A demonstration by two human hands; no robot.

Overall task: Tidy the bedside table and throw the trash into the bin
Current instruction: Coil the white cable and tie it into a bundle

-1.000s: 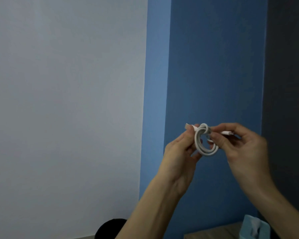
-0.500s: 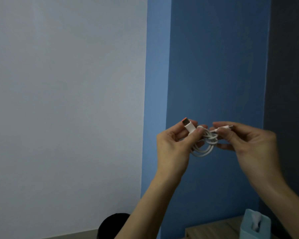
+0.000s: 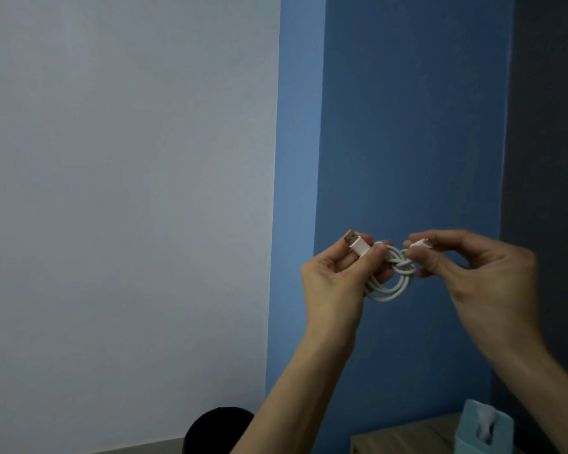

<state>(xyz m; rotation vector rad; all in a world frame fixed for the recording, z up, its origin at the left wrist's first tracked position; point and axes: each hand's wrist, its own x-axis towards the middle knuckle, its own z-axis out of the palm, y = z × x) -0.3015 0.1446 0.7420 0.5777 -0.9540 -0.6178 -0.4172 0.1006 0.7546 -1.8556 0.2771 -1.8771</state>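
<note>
— Two hands share one white cable (image 3: 402,264), held up in front of the blue wall, well above the bench (image 3: 404,435).
— Which hand has what?
— The left hand (image 3: 333,283) pinches the big flat plug (image 3: 355,245) between thumb and fingers, and the coil hangs against its lower fingers. The right hand (image 3: 486,280) pinches the small plug (image 3: 419,244) at the other end.
— So the bundle lies between them?
— Yes. Its knotted middle runs across, left to right, plug to plug, with the loops drooping under it. The left hand is nearer the coil; the right seems to hold only the tail end.
— And the coming move?
— Probably snugging that tail round the loops, then setting the bundle down. The bench lies below and to the right of both hands, with a pale blue tissue box (image 3: 505,434) standing on it. A dark round shape (image 3: 217,427) sits low on the left; whether that is the bin cannot be told.
</note>
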